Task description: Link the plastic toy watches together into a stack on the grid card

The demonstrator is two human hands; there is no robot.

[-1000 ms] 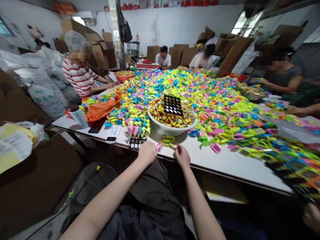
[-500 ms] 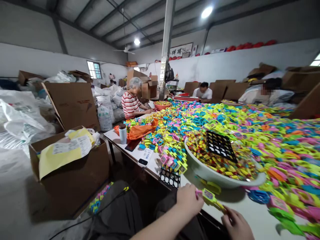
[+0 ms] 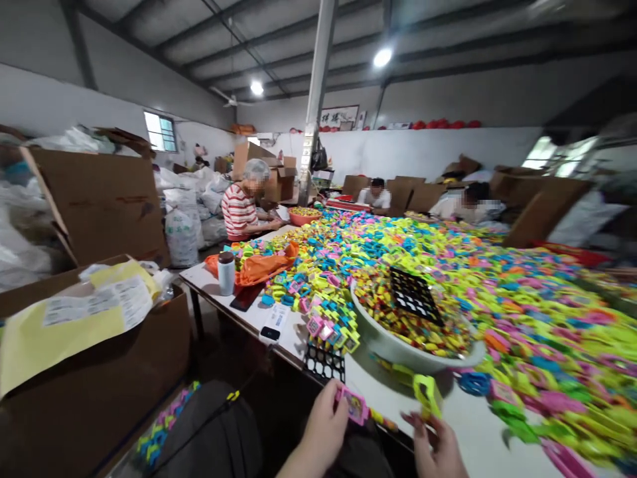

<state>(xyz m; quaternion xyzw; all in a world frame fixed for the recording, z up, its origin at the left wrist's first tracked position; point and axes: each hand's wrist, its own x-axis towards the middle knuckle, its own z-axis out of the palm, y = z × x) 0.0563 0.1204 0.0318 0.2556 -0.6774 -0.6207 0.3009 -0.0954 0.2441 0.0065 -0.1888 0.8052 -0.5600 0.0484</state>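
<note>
My left hand is closed on a pink toy watch above the table's near edge. A slim yellow and red wrapped piece sticks out from the right end of the watch. My right hand pinches a yellow-green toy watch whose strap is bent into a loop. Beyond my hands stands a pale basin full of small yellow and red wrapped pieces. A black tray with round holes lies at the table edge, just past my left hand.
Colourful toy watches are heaped over the table. A second black holed tray rests on the basin's contents. A tumbler and orange bag lie left. An open carton stands beside me. Several people sit around the table.
The view has turned to the right. Before, a yellow-green watch stretched between both hands; now my left hand holds a pink watch and the yellow-green one is at my right fingers.
</note>
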